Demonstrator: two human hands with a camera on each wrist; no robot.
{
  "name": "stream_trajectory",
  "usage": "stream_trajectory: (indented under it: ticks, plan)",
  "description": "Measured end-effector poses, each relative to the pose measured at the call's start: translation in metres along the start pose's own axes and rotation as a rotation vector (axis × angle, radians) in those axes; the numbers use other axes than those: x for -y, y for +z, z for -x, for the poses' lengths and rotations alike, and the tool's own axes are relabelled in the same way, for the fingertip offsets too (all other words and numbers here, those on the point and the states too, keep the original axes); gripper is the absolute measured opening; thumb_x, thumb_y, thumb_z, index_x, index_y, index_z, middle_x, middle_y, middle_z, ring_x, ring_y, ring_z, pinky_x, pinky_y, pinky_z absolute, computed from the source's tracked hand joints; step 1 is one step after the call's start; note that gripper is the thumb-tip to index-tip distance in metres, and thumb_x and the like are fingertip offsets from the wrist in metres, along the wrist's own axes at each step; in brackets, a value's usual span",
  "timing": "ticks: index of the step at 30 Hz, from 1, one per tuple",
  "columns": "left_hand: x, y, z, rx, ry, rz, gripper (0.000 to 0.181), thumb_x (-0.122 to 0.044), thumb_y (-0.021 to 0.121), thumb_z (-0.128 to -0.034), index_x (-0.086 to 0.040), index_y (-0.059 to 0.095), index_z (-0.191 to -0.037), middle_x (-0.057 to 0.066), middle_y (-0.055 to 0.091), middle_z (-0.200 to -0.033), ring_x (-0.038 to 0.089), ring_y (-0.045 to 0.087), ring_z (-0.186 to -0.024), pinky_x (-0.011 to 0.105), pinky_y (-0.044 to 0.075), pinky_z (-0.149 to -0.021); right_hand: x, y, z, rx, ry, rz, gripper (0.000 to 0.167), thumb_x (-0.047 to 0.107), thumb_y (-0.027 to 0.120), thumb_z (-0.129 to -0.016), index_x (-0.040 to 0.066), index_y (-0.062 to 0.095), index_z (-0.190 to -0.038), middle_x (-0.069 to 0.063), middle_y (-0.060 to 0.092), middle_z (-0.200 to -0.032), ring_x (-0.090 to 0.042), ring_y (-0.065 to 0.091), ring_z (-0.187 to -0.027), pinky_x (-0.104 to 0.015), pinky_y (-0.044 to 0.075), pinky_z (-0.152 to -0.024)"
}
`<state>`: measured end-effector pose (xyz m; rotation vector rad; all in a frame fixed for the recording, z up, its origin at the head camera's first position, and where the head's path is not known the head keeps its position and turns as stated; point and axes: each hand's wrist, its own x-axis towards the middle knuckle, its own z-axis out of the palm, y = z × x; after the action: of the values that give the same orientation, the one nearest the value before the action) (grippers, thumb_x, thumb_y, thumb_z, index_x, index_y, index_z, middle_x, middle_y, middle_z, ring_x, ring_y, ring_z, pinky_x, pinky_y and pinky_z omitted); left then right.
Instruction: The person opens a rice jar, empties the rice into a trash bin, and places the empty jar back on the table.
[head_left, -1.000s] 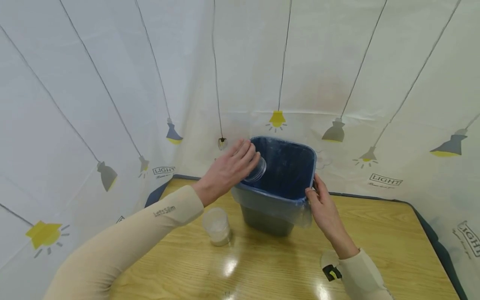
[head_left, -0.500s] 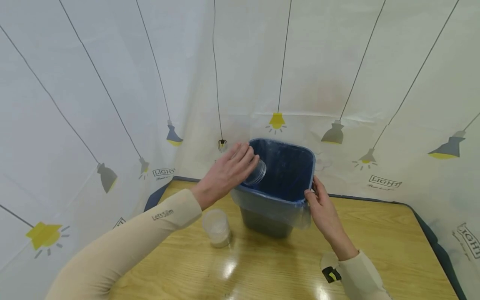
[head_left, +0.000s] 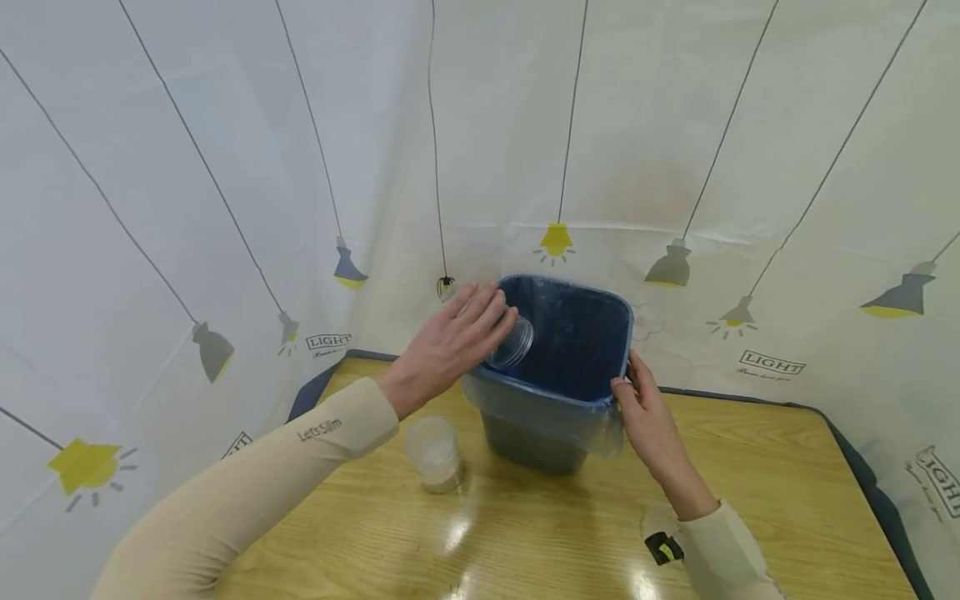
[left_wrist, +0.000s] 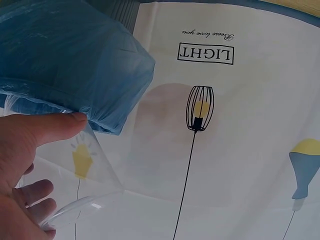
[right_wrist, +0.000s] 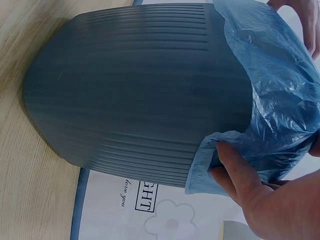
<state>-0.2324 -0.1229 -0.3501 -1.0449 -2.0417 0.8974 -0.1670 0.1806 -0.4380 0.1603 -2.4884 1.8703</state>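
L hand (head_left: 450, 343) round tilted cup (head_left: 513, 346), R hand (head_left: 656, 421) prob pinching bin liner (right_wrist: 277, 85)

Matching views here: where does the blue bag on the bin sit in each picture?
Head: just right of centre, the blue bag lines the bin and folds over its rim.
Left wrist: upper left, above the left hand in the picture.
Right wrist: right side, gripped by the right hand.
Shared landmark: the bin's outer wall, only a ribbed strip at the left wrist view's top.
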Motion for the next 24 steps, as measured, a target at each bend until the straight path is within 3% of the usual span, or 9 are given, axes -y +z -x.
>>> stream_trajectory:
  ticks: [6,10,13,17,21,24]
  plan:
    - [0.002,-0.001,0.002,0.013,-0.006,0.018,0.068,-0.009,0.071,-0.0942,-0.007,0.041,-0.156,0.022,0.044,-0.151,0.038,0.04,-0.143,0.05,0.027,-0.122,0.001,0.0,0.001,0.002,-0.001,0.001,0.067,0.028,0.038,-0.113,0.006,0.003,-0.166,-0.023,0.014,-0.17,-0.039,0.023,-0.154,-0.057,0.027,-0.12]
    - [0.004,0.001,0.004,-0.017,-0.048,0.126,0.072,-0.003,0.074,-0.0909,-0.007,0.041,-0.155,0.022,0.045,-0.152,0.037,0.04,-0.144,0.05,0.028,-0.122,0.001,0.001,0.001,0.001,0.003,0.002,0.068,0.03,0.038,-0.112,0.006,0.003,-0.166,-0.022,0.015,-0.17,-0.039,0.023,-0.154,-0.057,0.026,-0.121]
    - [0.006,0.003,0.004,-0.056,-0.113,0.236,0.073,-0.006,0.077,-0.0906,-0.007,0.043,-0.155,0.021,0.046,-0.152,0.037,0.042,-0.142,0.05,0.03,-0.121,0.001,0.001,0.0,0.001,0.003,-0.003,0.068,0.03,0.038,-0.112,0.006,0.003,-0.166,-0.023,0.015,-0.169,-0.039,0.023,-0.153,-0.057,0.026,-0.121]
    - [0.007,0.006,0.005,-0.142,-0.242,0.36,0.075,-0.024,0.083,-0.0878,-0.006,0.047,-0.151,0.019,0.051,-0.147,0.036,0.047,-0.136,0.049,0.037,-0.116,0.002,0.001,0.001,0.003,0.006,-0.003,0.069,0.03,0.039,-0.112,0.006,0.003,-0.166,-0.022,0.014,-0.17,-0.039,0.023,-0.154,-0.057,0.026,-0.121]
    - [0.007,0.011,0.013,-0.241,-0.373,0.503,0.09,-0.035,0.09,-0.0796,0.001,0.043,-0.148,0.021,0.052,-0.142,0.038,0.05,-0.132,0.049,0.041,-0.111,0.002,0.001,0.001,0.001,0.015,0.005,0.069,0.03,0.039,-0.112,0.006,0.003,-0.166,-0.021,0.014,-0.17,-0.039,0.023,-0.154,-0.057,0.025,-0.121]
    - [0.006,0.015,0.022,-0.303,-0.463,0.621,0.097,-0.034,0.093,-0.0766,0.005,0.039,-0.147,0.024,0.051,-0.142,0.04,0.051,-0.129,0.052,0.044,-0.108,0.003,0.001,0.002,-0.002,0.016,0.001,0.069,0.03,0.04,-0.112,0.006,0.004,-0.166,-0.021,0.013,-0.17,-0.038,0.022,-0.154,-0.057,0.025,-0.121]
